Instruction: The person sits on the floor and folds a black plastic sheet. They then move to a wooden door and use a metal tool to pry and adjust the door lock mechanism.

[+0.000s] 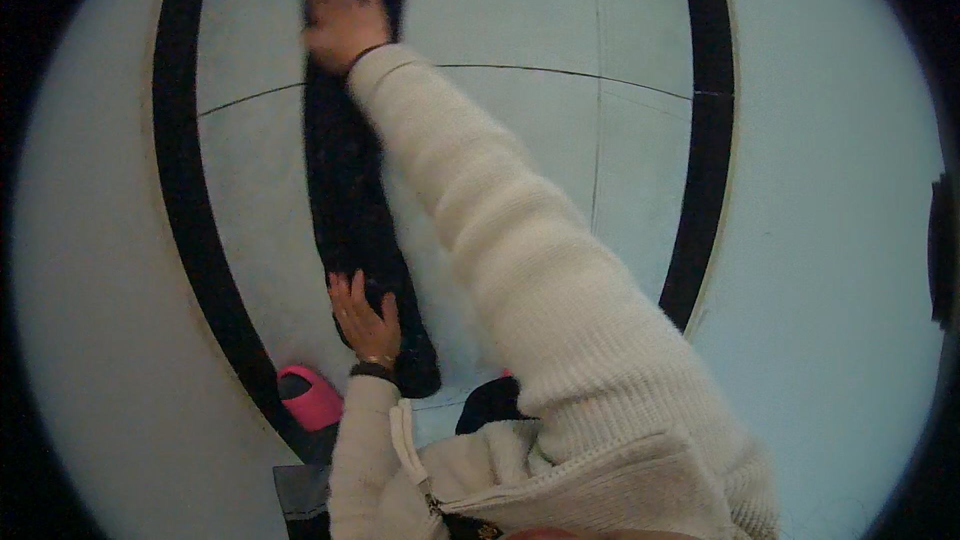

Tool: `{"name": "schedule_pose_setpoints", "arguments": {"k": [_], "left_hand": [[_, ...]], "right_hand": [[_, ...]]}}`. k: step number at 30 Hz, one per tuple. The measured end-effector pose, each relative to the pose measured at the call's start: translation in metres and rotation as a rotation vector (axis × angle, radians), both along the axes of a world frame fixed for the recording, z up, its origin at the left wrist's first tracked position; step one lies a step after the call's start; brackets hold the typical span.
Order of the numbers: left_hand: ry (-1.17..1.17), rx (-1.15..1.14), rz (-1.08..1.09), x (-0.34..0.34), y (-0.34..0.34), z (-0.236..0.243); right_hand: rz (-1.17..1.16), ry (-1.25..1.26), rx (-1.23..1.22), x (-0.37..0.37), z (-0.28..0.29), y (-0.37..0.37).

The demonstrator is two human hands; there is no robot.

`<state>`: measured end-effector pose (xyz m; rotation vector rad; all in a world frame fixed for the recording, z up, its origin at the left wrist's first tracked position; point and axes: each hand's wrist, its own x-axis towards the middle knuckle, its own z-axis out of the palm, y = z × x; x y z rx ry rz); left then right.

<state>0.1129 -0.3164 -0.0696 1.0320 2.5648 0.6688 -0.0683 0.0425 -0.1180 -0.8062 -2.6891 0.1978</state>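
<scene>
A long dark folded piece of cloth (345,160) lies lengthwise on the light tiled floor (510,130). My left hand (365,315) lies on its lower part with the fingers stretched out flat. My right hand (342,22), reaching from the cream sleeve across the view, is on the upper part of the cloth; it is blurred, and its fingers are too smeared to make out.
Dark border strips run along the left (175,170) and right (710,170) of the tiles, beside pale walls or surfaces. A pink slip-on shoe (325,410) is at lower left. A dark shape (480,410) is partly hidden under my right arm.
</scene>
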Motion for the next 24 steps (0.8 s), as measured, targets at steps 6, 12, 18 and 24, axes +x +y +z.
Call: {"name": "schedule_pose_setpoints", "arguments": {"k": [6, 12, 18, 24], "left_hand": [[-0.039, 0.121, -0.515, -0.011, 0.130, 0.011], [-0.092, 0.102, -0.924, 0.051, 0.094, 0.006], [-0.157, 0.030, -1.217, 0.061, 0.003, -0.005], [-0.110, -0.012, -1.238, 0.064, 0.005, -0.003]], "right_hand": [[-0.527, -0.185, -0.240, 0.265, 0.016, 0.161], [-0.723, -0.335, -0.246, 0.516, 0.025, 0.021], [-1.064, -0.382, -0.441, 0.600, 0.031, -0.142], [-1.039, -0.326, -0.480, 0.606, 0.029, -0.143]]}}
